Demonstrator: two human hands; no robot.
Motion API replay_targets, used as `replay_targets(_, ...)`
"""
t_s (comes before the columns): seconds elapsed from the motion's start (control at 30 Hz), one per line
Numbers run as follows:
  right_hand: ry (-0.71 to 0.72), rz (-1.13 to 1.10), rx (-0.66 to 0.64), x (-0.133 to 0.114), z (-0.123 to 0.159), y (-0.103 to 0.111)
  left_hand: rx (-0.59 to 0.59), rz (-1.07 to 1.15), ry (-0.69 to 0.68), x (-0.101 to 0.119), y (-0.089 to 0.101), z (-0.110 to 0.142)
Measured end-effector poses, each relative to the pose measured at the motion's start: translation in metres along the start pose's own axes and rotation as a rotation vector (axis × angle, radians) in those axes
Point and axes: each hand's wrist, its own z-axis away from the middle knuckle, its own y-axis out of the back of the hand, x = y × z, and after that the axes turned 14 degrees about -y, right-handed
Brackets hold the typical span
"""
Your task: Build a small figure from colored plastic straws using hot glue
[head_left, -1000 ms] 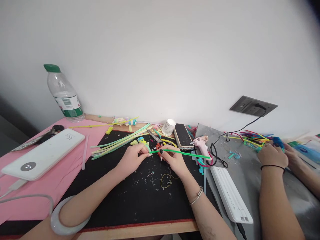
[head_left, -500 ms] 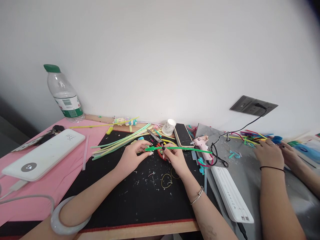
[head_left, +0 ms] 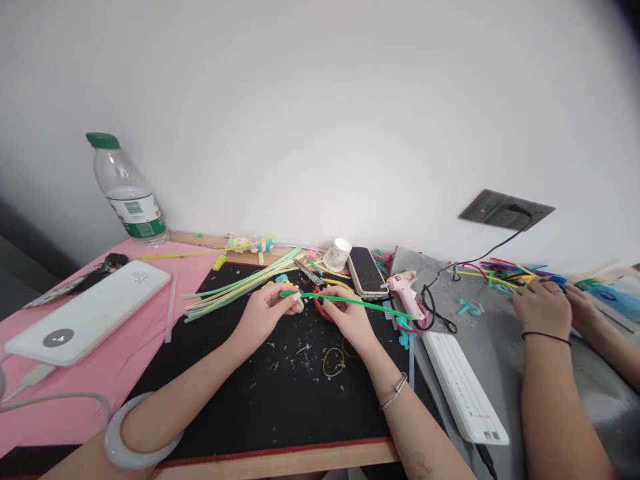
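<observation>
A green pipe cleaner (head_left: 373,305) runs between my hands and sticks out past the right one. My left hand (head_left: 267,308) pinches its left end, where the green looks folded or twisted. Close by on the right, my right hand (head_left: 346,315) grips the same pipe cleaner between thumb and fingers. Just behind the hands lie scissors (head_left: 307,271) with red handles, partly hidden by my right hand. A bundle of pale green and yellow pipe cleaners (head_left: 235,291) is spread behind my left hand. The black mat (head_left: 260,407) under my hands is dotted with small scraps.
A paper cup (head_left: 337,255), a phone (head_left: 367,272) and a pink glue gun (head_left: 404,293) stand behind my right hand. White power banks (head_left: 465,390) lie on both sides. A bottle (head_left: 131,193) is at the left wall. A co-worker's hands (head_left: 544,310) work at the right.
My left thumb and fingers have closed in on the green pipe cleaner's left end. Its free right end has dipped a little. The co-worker's hands have shifted slightly.
</observation>
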Motion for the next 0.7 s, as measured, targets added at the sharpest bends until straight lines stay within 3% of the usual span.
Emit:
replay_targets(0.13, 0.142, 0.373, 0.157, 0.007, -0.005, 0.006, 0.195, 0.044, -0.024, -0.002, 0.004, -0.003)
replay_targets(0.27, 0.141, 0.569, 0.185, 0.014, -0.006, 0.007, 0.319, 0.061, -0.015, 0.000, 0.008, -0.006)
replay_targets(0.43, 0.064, 0.731, 0.253, 0.014, -0.005, 0.008, 0.311, 0.085, -0.064, 0.002, 0.010, -0.007)
replay_targets(0.7, -0.110, 0.840, 0.204, 0.005, -0.007, 0.016, 0.192, -0.036, -0.117, 0.005, 0.012, -0.007)
